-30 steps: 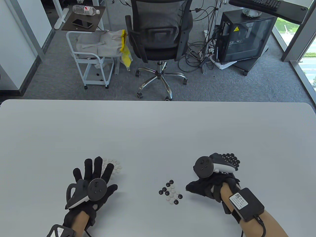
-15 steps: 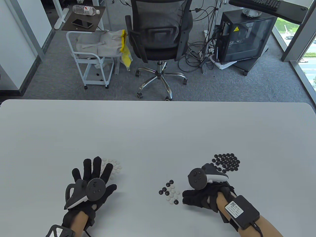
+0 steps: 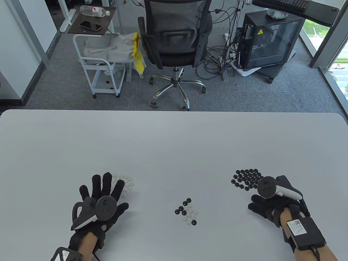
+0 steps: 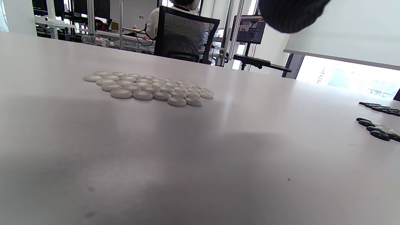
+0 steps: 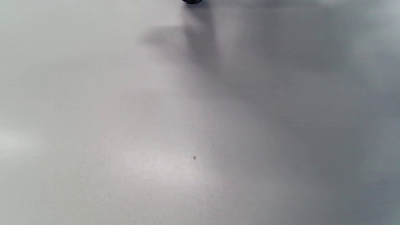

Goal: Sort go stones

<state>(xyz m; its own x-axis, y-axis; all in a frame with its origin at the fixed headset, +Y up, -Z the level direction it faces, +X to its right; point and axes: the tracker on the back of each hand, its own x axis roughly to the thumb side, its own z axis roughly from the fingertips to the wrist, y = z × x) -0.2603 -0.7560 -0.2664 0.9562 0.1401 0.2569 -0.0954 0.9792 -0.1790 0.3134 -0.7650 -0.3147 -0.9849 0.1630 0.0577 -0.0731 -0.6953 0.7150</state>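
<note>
Left hand [image 3: 102, 197] splayed flat, empty; right hand [image 3: 267, 208] grip unclear; glossy round stones [image 3: 187, 211] mixed

Beyond the white table [image 3: 174, 141]: a black mesh office chair [image 3: 174, 35], a white cart [image 3: 100, 68] holding grey bags, a water bottle [image 3: 94, 11], and a black computer case [image 3: 267, 40].

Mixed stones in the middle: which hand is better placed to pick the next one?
Probably the left hand: it lies flat and spread beside the white pile, while the right hand sits curled beside the black pile. Both are clear of the mixed stones.
</note>
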